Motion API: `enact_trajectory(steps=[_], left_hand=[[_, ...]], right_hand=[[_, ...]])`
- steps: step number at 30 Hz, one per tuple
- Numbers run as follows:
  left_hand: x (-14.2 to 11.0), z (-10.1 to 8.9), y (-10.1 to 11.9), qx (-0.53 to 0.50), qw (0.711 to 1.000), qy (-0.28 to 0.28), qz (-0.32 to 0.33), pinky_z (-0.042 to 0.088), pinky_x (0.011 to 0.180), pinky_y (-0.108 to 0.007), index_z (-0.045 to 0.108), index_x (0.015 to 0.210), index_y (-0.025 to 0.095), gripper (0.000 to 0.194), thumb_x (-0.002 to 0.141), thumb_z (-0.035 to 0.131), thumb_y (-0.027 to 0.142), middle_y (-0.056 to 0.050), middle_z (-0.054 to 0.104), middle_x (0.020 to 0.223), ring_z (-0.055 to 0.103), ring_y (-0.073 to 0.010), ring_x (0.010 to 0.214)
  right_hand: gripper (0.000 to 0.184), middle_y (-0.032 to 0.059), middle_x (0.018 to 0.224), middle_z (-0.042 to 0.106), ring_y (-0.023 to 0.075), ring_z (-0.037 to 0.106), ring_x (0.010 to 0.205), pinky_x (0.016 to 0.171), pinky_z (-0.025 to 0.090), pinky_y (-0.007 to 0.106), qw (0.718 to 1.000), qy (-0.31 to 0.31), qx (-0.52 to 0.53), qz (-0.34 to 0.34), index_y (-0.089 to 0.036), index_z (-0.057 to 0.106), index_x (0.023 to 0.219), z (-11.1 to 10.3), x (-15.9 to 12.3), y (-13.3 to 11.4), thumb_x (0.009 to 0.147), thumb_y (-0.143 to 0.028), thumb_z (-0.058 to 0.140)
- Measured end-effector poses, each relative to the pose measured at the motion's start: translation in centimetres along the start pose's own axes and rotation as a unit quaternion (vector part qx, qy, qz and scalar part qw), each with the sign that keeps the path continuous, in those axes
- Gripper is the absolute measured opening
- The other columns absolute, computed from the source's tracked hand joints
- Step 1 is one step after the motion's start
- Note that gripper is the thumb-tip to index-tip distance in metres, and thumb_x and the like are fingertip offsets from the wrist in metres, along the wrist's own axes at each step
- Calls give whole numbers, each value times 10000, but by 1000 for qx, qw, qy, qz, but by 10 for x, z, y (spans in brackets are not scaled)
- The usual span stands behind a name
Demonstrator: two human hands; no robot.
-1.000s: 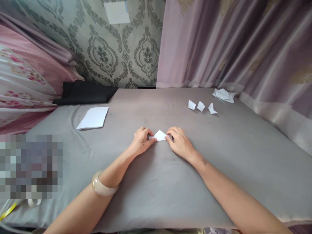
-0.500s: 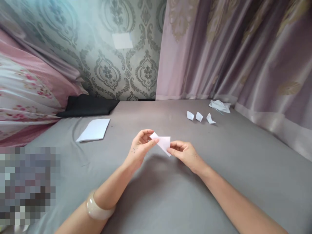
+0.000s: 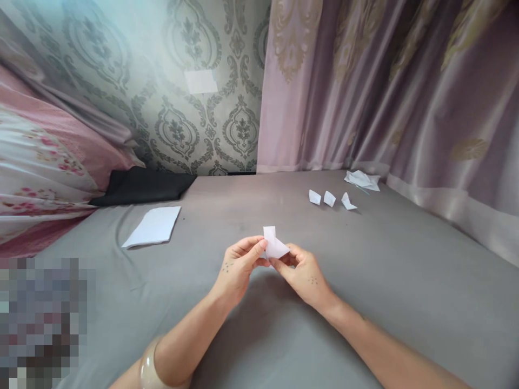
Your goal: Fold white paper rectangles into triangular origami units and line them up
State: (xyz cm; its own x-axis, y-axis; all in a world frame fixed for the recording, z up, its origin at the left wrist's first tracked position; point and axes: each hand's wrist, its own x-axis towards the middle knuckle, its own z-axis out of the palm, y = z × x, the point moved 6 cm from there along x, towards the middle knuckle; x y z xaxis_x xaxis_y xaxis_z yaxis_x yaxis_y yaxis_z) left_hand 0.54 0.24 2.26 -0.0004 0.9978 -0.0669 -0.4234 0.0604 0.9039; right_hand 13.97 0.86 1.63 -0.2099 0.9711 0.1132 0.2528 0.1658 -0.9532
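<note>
I see the left hand [image 3: 239, 265] and the right hand [image 3: 302, 270] both pinching the small folded paper [image 3: 274, 244] with their fingertips (held above the grey sheet [image 3: 405, 281]), close together.

The folded paper piece [image 3: 274, 244] is small, white and creased into a compact shape with a squarish flap standing up and a pointed flap jutting to the right. It is held above the grey bed [image 3: 405, 270], off its surface, over the middle of the bed's near half. Its lower part is hidden behind fingertips, so the full outline cannot be told.
</note>
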Motion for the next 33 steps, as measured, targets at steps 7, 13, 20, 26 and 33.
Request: enact_trajectory(steps=[7,13,20,26,33], left_hand=[[-1,-4,2,19,998,38,38,561,771,-302,724,830,153,196,721,749,313,-38,708,817,649,-150,775],[-3,-3,-3,29,998,30,52,566,838,-345,739,866,165,197,739,737,314,-43,730,852,674,-172,827],[-3,0,-5,27,998,9,49,561,851,-354,752,920,177,217,748,733,308,-55,745,910,689,-206,870],[-5,4,-3,27,999,3,42,555,857,-349,761,919,187,212,749,733,311,-53,749,904,690,-217,883],[-6,4,-2,21,999,11,35,559,833,-321,765,914,186,214,735,743,301,-64,745,964,679,-218,917]], right_hand=[[79,24,905,627,162,577,826,764,477,310,966,150,-142,-156,-232,553,905,-22,-11,-34,864,-299,559],[58,27,883,609,162,583,840,781,487,313,942,147,-196,-231,-241,540,903,-17,-17,-48,911,-221,486],[337,50,1005,590,163,568,893,767,499,302,894,131,-284,-323,-288,578,1185,-4,-26,-52,909,-126,472],[523,74,1051,590,179,540,878,773,496,325,871,126,-337,-335,-282,407,1401,4,-28,-50,908,-122,474],[585,89,1068,590,196,545,891,802,500,343,862,140,-340,-349,-258,327,1455,7,-28,-51,906,-118,472]])
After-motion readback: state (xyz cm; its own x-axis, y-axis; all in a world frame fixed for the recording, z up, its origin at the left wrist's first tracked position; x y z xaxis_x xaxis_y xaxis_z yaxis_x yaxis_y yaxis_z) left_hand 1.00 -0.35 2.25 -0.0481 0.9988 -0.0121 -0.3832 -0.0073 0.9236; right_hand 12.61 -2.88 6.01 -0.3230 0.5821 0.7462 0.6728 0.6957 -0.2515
